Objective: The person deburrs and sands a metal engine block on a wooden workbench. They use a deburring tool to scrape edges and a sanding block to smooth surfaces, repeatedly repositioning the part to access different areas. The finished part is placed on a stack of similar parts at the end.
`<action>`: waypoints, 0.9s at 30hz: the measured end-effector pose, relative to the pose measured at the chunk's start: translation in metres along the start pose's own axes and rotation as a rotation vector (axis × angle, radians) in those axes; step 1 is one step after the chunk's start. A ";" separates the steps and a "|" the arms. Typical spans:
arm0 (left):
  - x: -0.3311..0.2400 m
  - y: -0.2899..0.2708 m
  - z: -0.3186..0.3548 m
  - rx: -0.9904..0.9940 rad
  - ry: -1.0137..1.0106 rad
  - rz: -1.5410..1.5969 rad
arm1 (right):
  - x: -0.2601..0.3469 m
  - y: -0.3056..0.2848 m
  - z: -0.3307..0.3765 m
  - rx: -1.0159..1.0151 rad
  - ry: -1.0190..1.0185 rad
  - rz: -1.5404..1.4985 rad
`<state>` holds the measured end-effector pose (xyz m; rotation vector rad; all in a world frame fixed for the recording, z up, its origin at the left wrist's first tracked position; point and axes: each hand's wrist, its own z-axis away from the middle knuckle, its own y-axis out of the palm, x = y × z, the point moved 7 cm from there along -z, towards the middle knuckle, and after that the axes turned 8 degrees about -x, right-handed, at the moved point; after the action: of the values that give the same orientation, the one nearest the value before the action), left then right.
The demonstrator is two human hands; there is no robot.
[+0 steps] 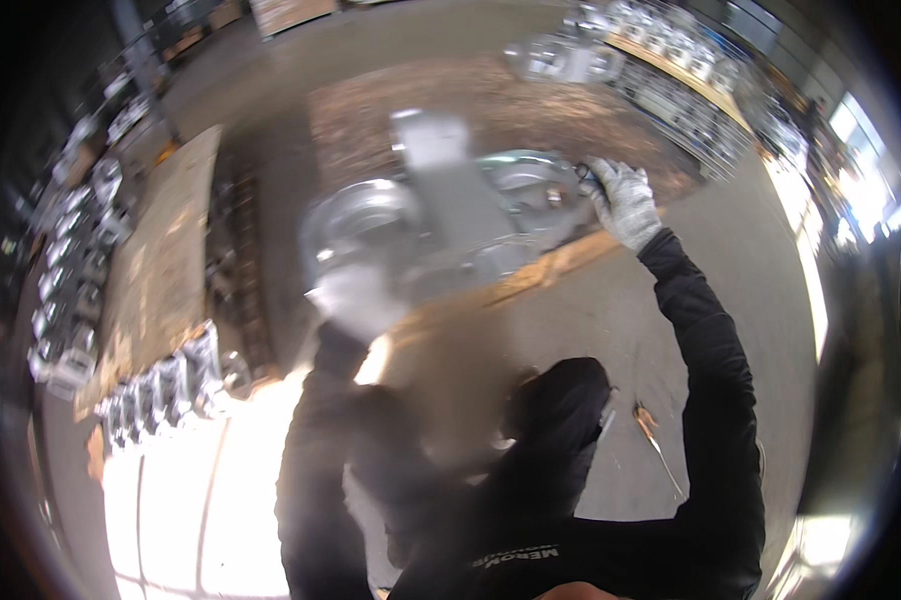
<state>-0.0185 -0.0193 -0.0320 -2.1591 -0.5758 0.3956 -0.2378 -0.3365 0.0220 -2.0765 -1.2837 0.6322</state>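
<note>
Lying across a wooden pallet (561, 262) on the concrete floor (611, 330), the large grey metal casting (451, 215) takes up the middle of the view, with a round housing at its left end, a flat raised block in the centre and a second round opening toward the right. Both hands, in light knit gloves, are on it. The right hand (626, 200) reaches far out and closes its fingers over the casting's right rim, seemingly pinching a small dark part there, though blur hides what that part is. The left hand (356, 295) sits at the near left edge, under the round housing; it is smeared by motion, so I cannot tell whether its fingers wrap the metal or only press against it. A piece this bulky probably handles best with both palms seated on solid edges, wrists straight, and the load shared evenly so it does not tip off the pallet board. Rows of similar silver castings (161, 385) stand on a low platform to the left, and more fill the wire racks (671, 70) beyond. A thin tool (656, 440) lies on the floor near the right knee.
</note>
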 end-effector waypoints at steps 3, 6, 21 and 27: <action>-0.004 0.004 0.006 -0.030 0.033 -0.015 | 0.100 0.009 -0.048 -0.049 -0.232 -0.201; 0.001 0.010 0.007 0.005 0.000 0.096 | 0.208 0.038 -0.083 0.046 -0.403 -0.161; 0.006 0.021 0.008 -0.112 -0.051 0.363 | 0.369 0.121 -0.168 0.643 -0.473 -0.027; 0.008 0.008 0.007 -0.113 -0.011 0.369 | 0.386 0.121 -0.174 0.641 -0.645 0.115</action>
<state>-0.0129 -0.0151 -0.0431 -2.3774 -0.2050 0.5846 0.1132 -0.0707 0.0275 -1.4529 -1.0667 1.6179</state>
